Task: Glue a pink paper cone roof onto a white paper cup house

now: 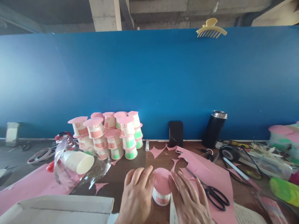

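A person's left hand (pixel 136 194) and right hand (pixel 189 199) flank a small paper cup (pixel 161 196) standing upside down near the front edge of a brown wooden table (pixel 130 174), each hand's fingers stretched nearly flat and close together, their tips pressed to the rim of a round pink paper disc (pixel 161 180) capping the cup, neither hand curled into a grip. Just right of the right hand, black-handled scissors (pixel 213 193) lie on a large pink paper sheet (pixel 210 174) with jagged cut edges, crowding that side. To the left, a crinkled clear plastic bag (pixel 70 163) holds plain white cups on their sides, and a white cardboard box (pixel 58 208) fills the near corner. Behind, well apart from the hands, finished cups (pixel 109 133) with pink tops are stacked against a smooth blue wall (pixel 149 81), beside a dark phone (pixel 176 133) and a black flask (pixel 213 129); a yellow hair clip (pixel 211 29) sits on the wall's top edge
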Demonstrator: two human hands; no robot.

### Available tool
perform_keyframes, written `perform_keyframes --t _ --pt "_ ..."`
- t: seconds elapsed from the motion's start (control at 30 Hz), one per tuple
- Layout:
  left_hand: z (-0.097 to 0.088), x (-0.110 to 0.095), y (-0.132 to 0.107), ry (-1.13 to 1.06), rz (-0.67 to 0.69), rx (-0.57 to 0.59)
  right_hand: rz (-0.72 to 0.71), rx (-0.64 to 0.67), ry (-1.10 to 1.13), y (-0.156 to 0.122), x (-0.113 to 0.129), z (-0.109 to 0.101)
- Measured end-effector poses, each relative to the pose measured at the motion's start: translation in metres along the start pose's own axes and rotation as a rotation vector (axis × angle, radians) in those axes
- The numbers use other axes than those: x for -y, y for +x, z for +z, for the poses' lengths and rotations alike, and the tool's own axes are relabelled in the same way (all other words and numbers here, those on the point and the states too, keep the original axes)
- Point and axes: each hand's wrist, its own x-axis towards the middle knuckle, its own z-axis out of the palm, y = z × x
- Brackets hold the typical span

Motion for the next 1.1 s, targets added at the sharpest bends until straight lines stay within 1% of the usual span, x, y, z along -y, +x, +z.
perform_keyframes --t 0.2,0.3,0.43,0.6,0.77,0.93,1.1 --pt "0.007 -0.001 0.004 0.013 -0.027 0.015 -0.048 0.046 0.064 0.009 -0.006 -0.004" --pt "0.008 -0.002 0.004 -0.004 -0.024 0.018 -0.090 0.065 0.035 0.010 -0.009 -0.006" --pt "0.011 -0.002 0.002 -0.011 -0.030 0.012 -0.154 0.133 -0.016 0.013 -0.013 -0.015" --pt "0.013 -0.002 0.001 0.031 -0.039 0.032 -0.094 0.178 0.032 0.026 -0.012 -0.025" --pt "0.004 -0.003 0.004 0.050 0.017 0.107 -0.057 0.238 0.148 0.040 -0.008 -0.028" --pt "-0.004 -0.003 0.009 0.151 0.088 0.149 -0.028 0.261 0.189 0.041 -0.008 -0.026" --pt "-0.008 -0.005 0.010 0.188 0.099 0.148 -0.038 0.231 0.188 0.038 -0.008 -0.025"
